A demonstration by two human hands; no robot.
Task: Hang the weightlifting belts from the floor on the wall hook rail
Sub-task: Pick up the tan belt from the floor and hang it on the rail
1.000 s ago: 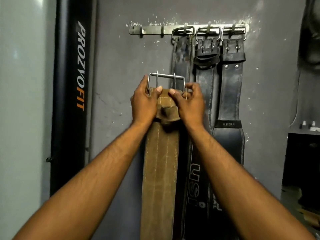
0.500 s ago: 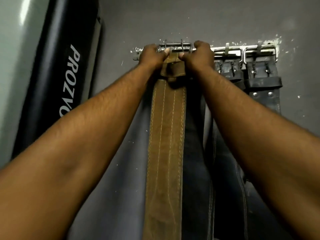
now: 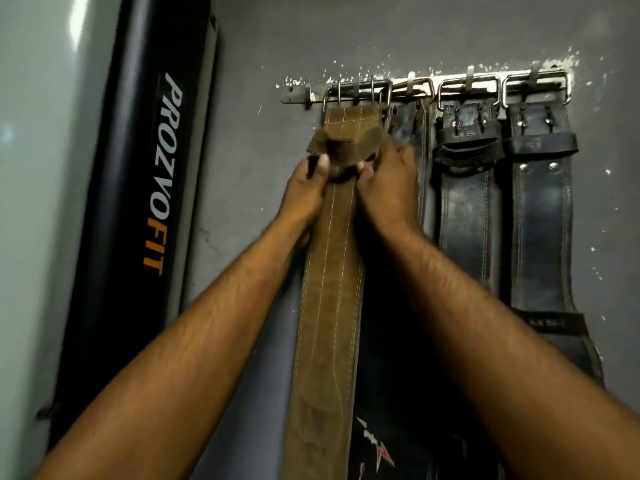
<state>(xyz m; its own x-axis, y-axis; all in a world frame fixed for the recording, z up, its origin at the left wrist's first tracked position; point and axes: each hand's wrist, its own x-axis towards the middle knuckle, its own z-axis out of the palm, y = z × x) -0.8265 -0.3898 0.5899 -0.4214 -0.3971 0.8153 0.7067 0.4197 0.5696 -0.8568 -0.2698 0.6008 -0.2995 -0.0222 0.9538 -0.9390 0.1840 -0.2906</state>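
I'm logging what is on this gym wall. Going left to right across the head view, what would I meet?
black PROZVOFIT pad → brown belt → worn dark belt → black belt with a sagging loop → rightmost black belt. The belts hang from the hook rail.

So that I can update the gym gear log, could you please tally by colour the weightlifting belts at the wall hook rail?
Brown suede belt with a metal buckle: 1
Black leather belts with metal buckles: 3 (left, middle, right)
Total: 4
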